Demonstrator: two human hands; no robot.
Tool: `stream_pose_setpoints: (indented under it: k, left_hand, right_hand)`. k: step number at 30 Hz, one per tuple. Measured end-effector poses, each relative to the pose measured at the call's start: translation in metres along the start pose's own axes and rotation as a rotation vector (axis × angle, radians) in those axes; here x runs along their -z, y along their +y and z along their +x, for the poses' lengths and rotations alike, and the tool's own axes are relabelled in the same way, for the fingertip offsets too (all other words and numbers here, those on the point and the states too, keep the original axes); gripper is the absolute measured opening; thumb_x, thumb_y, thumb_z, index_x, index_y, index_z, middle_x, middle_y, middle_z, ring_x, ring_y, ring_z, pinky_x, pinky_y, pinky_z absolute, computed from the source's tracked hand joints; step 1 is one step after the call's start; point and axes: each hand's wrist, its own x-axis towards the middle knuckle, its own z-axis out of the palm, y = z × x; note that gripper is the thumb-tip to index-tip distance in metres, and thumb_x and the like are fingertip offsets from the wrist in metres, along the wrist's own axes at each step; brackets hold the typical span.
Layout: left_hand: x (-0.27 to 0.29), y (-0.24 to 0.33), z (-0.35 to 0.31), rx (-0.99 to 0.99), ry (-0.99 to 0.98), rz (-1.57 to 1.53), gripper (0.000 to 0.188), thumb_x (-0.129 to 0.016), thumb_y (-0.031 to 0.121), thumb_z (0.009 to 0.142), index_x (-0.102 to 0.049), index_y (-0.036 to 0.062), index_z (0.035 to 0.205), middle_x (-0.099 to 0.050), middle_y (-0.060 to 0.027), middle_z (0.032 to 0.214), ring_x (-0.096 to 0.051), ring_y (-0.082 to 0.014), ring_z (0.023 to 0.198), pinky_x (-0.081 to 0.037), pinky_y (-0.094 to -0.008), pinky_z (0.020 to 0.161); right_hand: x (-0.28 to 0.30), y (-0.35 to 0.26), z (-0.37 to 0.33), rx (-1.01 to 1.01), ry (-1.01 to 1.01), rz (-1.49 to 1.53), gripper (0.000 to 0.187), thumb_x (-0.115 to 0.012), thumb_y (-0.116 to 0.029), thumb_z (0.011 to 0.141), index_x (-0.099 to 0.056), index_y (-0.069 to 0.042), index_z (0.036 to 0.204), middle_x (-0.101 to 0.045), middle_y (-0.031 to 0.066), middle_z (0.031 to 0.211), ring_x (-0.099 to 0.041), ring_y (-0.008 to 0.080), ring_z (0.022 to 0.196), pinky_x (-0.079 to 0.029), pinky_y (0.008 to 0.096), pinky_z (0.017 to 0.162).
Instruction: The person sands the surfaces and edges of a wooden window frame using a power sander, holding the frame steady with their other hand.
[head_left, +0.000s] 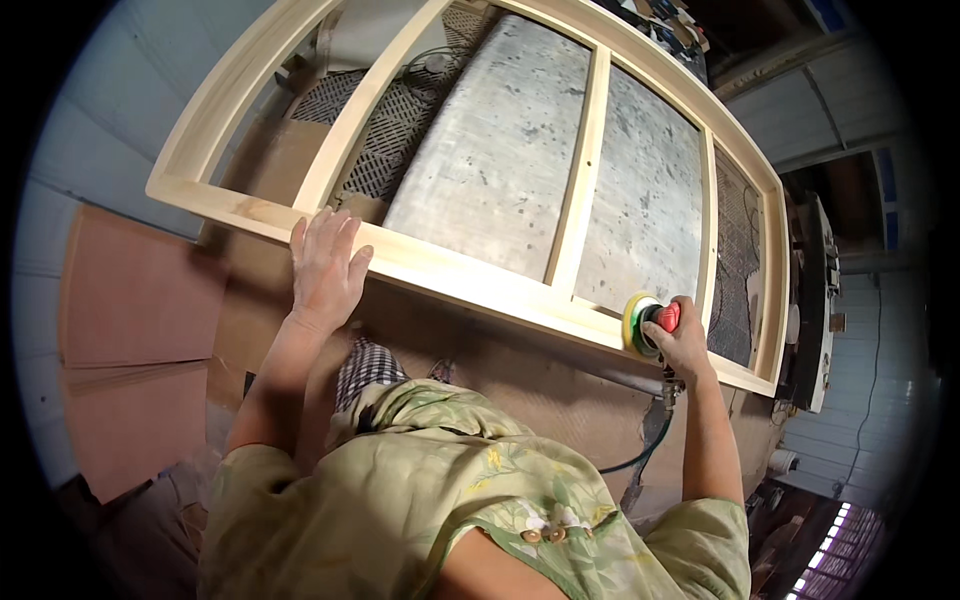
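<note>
1. Green patterned shirt [420, 500] fills the lower middle of the view, with brown buttons [543, 536] near its neckline; a checked trouser leg [365, 372] shows just beyond its hem
2. Past the body lies a long pale wooden frame [480, 285], its near rail running across in front of the person and its far side curving toward the top; three crosspieces divide it into four openings
3. On the near rail, beside the foot of the leftmost crosspiece, rests the left hand [328, 270], fingers stretched out over the wood, thumb set apart from them, palm toward the near edge
4. Well to the right, the right hand [683, 345] is wrapped around a round power sander [655, 325] with a red top, a dark body and a yellow-green disc
5. That sander stands at the near rail, between the middle and right crosspieces, its disc tilted on edge against the wood; how firmly it presses, I cannot tell
6. From its lower end a dark hose [648, 448] curves down and left behind the shirt
7. Through the middle openings shows a spotted gray metal surface [500, 150], with dark patterned matting [375, 165] to its left
8. At the far left, reddish-brown boards [145, 290] lean near a pale blue wall [110, 120]
</note>
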Motion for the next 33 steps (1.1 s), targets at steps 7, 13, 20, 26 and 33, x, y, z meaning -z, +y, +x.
stream_pose_setpoints:
  k: [7,13,20,26,33]
  left_hand:
    - [-0.028,0.036,0.078,-0.061,-0.476,-0.005,0.040,-0.055,0.036,0.091,-0.065,0.0017,0.107,-0.065,-0.0147,0.106,-0.055,-0.0318,0.111,-0.030,-0.0482,0.104]
    - [-0.135,0.081,0.166,-0.072,-0.759,-0.027,0.053,-0.055,0.037,0.091,-0.050,0.0034,0.131,-0.044,-0.0189,0.140,-0.043,-0.0338,0.128,-0.034,-0.0486,0.106]
    - [-0.224,0.086,0.149,0.031,-0.519,0.035,0.064,-0.048,0.040,0.095,-0.030,0.0080,0.148,-0.019,-0.0145,0.157,-0.010,-0.0306,0.147,-0.008,-0.0494,0.118]
    - [-0.219,0.076,0.139,0.007,-0.347,-0.043,0.063,-0.066,0.031,0.083,-0.044,0.0063,0.136,-0.032,-0.0181,0.149,-0.027,-0.0401,0.139,-0.019,-0.0588,0.110]
    - [-0.212,0.087,0.157,0.004,-0.398,-0.088,0.057,-0.069,0.025,0.078,-0.051,0.0042,0.128,-0.038,-0.0186,0.144,-0.033,-0.0403,0.135,-0.025,-0.0603,0.108]
  right_hand:
    - [0.006,-0.025,0.046,0.171,-0.067,-0.097,0.071,-0.079,-0.032,0.067,-0.050,-0.004,0.125,-0.057,0.0236,0.113,-0.058,0.0391,0.104,-0.047,0.0431,0.091]
    - [-0.054,-0.123,0.101,0.620,-0.204,-0.475,0.047,-0.066,-0.022,0.080,-0.049,-0.019,0.123,-0.053,0.0130,0.122,-0.065,0.0338,0.094,-0.056,0.0433,0.073]
    - [-0.077,-0.140,0.237,0.695,-0.289,-0.503,0.035,-0.062,-0.019,0.081,-0.056,-0.018,0.116,-0.056,0.0114,0.115,-0.066,0.0293,0.094,-0.055,0.0397,0.076]
    - [-0.048,-0.184,0.451,0.497,-0.023,-0.328,0.032,-0.058,-0.016,0.081,-0.057,-0.012,0.113,-0.060,0.0171,0.115,-0.063,0.0332,0.104,-0.052,0.0437,0.086]
    - [-0.025,-0.183,0.565,0.455,0.037,-0.529,0.051,-0.072,-0.013,0.064,-0.059,-0.010,0.113,-0.065,0.0157,0.110,-0.063,0.0316,0.105,-0.054,0.0401,0.084]
